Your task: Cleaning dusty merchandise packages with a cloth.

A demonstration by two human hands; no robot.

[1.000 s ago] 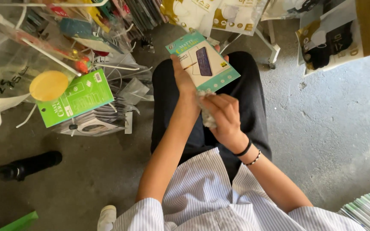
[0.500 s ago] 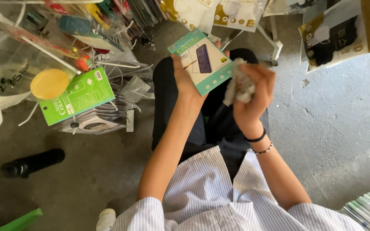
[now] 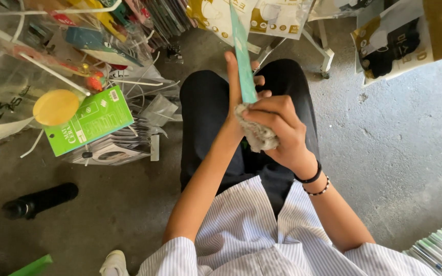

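Note:
My left hand [image 3: 235, 92] holds a flat teal packet [image 3: 242, 48] upright, turned edge-on to the camera, above my lap in black trousers. My right hand [image 3: 277, 125] is closed on a crumpled grey-white cloth [image 3: 256, 134] and presses it against the lower part of the packet. Black bracelets circle my right wrist. The packet's printed face is hidden at this angle.
A white wire rack [image 3: 52, 71] with hanging packets stands at the left, with a green packet [image 3: 90, 120] and a yellow disc [image 3: 56, 106]. More packets hang at the top [image 3: 277, 18] and at the upper right [image 3: 407, 43]. A black bottle [image 3: 39, 200] lies on the concrete floor.
The teal packet has turned from face-up to edge-on. My right hand with the cloth has moved from beside the packet down onto its lower part.

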